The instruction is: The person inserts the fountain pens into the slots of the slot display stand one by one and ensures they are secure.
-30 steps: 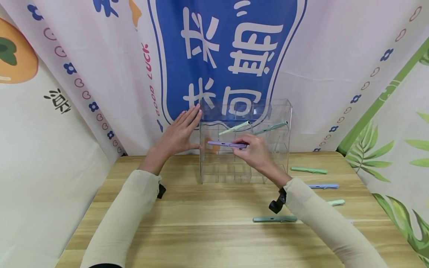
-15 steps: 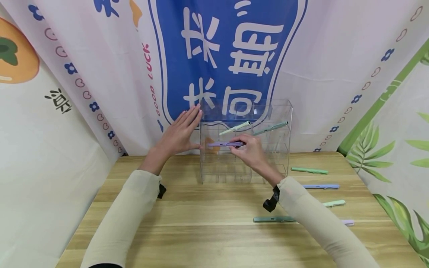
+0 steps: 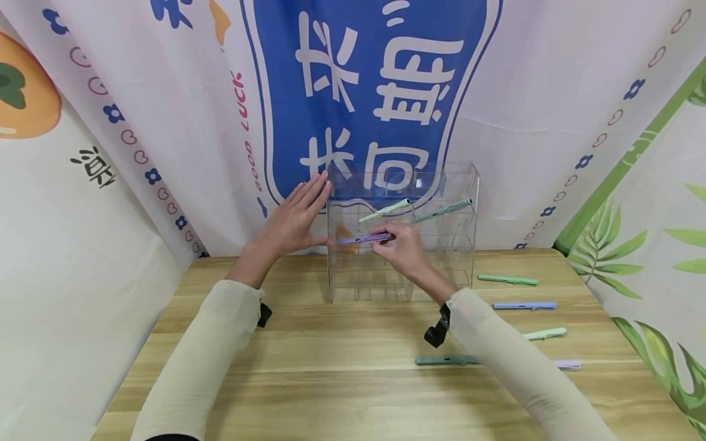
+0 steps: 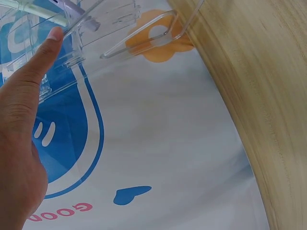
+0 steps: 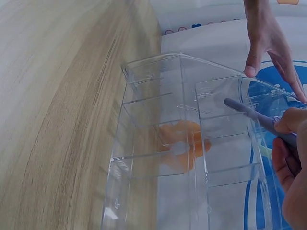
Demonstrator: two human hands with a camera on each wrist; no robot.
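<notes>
A clear acrylic rack [image 3: 398, 288] with stepped compartments stands at the back of the table. My left hand [image 3: 292, 217] rests along its left side, fingers straight; in the left wrist view the thumb of this hand [image 4: 24, 105] meets the rack's edge. With thumb and fingers, my right hand [image 3: 405, 248] pinches a purple pen [image 3: 361, 239] near one end. The pen's free end points left, over the left compartments, and in the right wrist view the pen [image 5: 254, 116] slants across them. A pale green pen [image 3: 386, 210] and a dark green pen [image 3: 447, 209] lean in the rack above.
Right of the rack on the wooden table [image 3: 331, 380] lie a green pen [image 3: 507, 280], a blue pen [image 3: 524, 305], a mint pen [image 3: 547, 334], a lavender pen [image 3: 569, 364] and a teal pen [image 3: 445, 360]. My right sleeve partly covers some. A printed curtain [image 3: 513, 153] hangs behind.
My right hand has moved left with the purple pen, whose left end now tips slightly downward. The left hand stays at the rack's side. More of the pens beneath the right sleeve shows.
</notes>
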